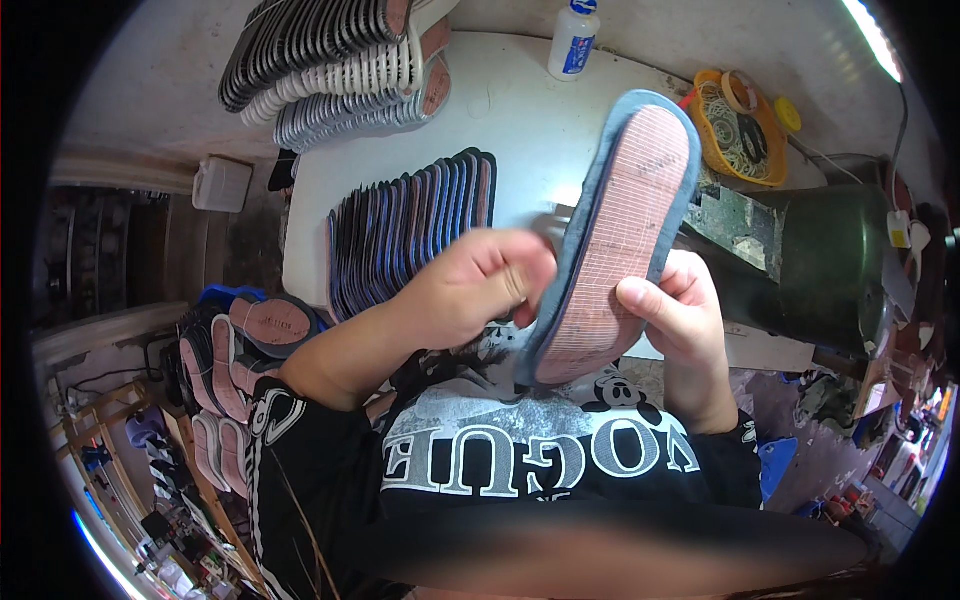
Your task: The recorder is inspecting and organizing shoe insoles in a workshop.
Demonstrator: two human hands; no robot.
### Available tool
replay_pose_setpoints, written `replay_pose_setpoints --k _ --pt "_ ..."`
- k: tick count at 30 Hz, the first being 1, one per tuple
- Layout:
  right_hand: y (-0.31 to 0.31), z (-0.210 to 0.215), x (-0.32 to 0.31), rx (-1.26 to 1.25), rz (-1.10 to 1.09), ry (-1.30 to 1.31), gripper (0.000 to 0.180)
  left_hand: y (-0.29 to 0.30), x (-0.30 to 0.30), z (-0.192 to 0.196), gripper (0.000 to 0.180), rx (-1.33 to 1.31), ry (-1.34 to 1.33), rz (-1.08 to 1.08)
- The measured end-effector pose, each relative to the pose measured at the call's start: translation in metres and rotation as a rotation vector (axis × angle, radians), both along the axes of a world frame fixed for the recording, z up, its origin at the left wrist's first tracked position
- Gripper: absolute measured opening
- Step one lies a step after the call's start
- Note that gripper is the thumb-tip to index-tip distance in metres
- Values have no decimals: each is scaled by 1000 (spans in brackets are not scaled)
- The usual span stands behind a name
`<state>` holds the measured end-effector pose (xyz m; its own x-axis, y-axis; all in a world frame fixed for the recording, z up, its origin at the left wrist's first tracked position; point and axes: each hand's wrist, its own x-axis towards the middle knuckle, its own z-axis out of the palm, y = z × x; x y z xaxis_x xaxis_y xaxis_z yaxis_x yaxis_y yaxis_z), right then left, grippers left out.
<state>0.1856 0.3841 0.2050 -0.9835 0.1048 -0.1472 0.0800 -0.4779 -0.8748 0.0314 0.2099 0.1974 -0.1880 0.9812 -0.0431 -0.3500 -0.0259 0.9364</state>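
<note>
Grey-edged slipper sole [632,225] held up before table [500,90], long axis near-left to far-right. Right hand [685,315] nearer: grip clamped on right edge. Left hand [490,285] beside left edge, blurred; cannot tell if pinching.

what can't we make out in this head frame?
All in the head view:
- Far face of the held sole: turned away from the camera.
- Right hand: some fingers hidden behind the sole.
- Left hand: motion-blurred, so contact with the sole's edge is unclear.
- Upper-left sole stack: cut off by the top edge.
- Pale loops in the yellow basket: too small to count.
</note>
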Motion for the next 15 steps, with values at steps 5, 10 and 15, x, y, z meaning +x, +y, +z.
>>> replay_pose_setpoints --k 5,10,15 --pt "-2 -8 -3 98 3 60 27 35 0 28 45 -71 205 168" --pt "12 -47 6 -327 -3 74 48 58 -1 1 35 -77 -123 108" --pt "17 -69 7 -373 63 51 36 70 6 -13 34 -72 -75 28"
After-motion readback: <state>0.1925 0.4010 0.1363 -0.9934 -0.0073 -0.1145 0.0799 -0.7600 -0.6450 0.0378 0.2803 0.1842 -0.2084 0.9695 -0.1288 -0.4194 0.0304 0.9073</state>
